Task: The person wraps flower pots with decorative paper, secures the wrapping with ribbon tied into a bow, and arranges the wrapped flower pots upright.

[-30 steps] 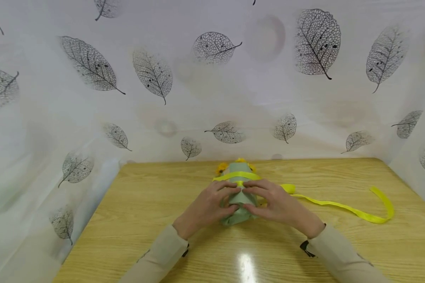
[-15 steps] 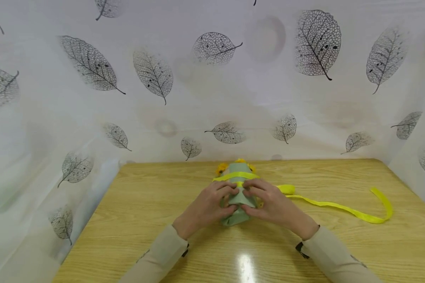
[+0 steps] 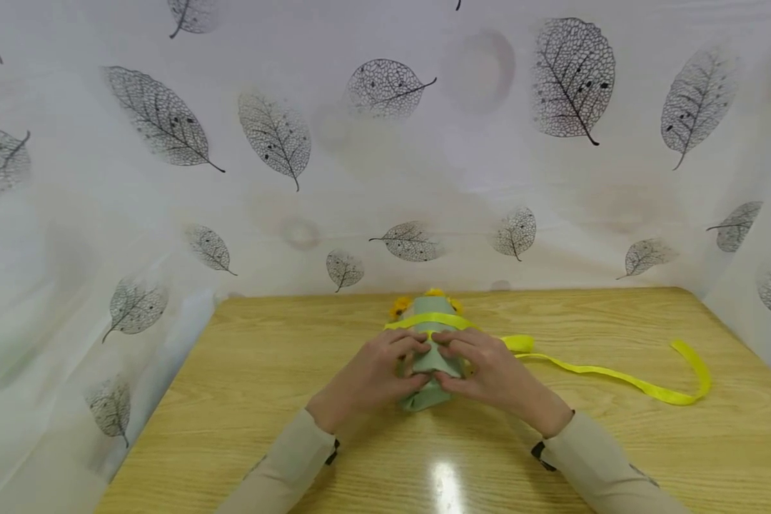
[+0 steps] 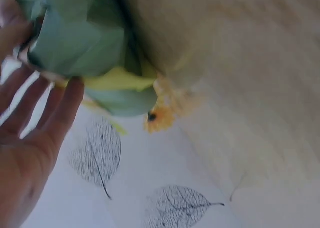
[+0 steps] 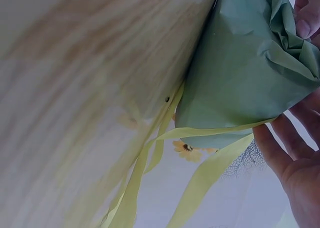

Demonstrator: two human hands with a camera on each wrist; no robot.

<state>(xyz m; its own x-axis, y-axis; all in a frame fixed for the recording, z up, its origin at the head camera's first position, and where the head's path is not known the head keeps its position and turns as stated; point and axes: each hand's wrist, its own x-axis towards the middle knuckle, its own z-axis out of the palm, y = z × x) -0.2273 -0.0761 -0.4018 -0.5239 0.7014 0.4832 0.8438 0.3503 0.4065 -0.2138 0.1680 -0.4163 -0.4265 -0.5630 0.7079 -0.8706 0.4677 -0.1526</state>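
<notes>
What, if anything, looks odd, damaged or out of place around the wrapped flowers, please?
Nothing looks spilled or plainly damaged. The green paper wrap is creased and bunched beside the right hand, and the yellow ribbon trails loose over the table on the person's right, ending in a curl; both look untidy rather than wrong.

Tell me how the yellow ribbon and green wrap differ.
Colour: the ribbon is bright yellow; the wrap, muted green.
Shape: the ribbon is a long, narrow strip; the wrap is broad and creased.
Position: the ribbon trails across the table past the right hand; the wrap sits between it and the left hand.
Both look plain, with no print visible.
</notes>
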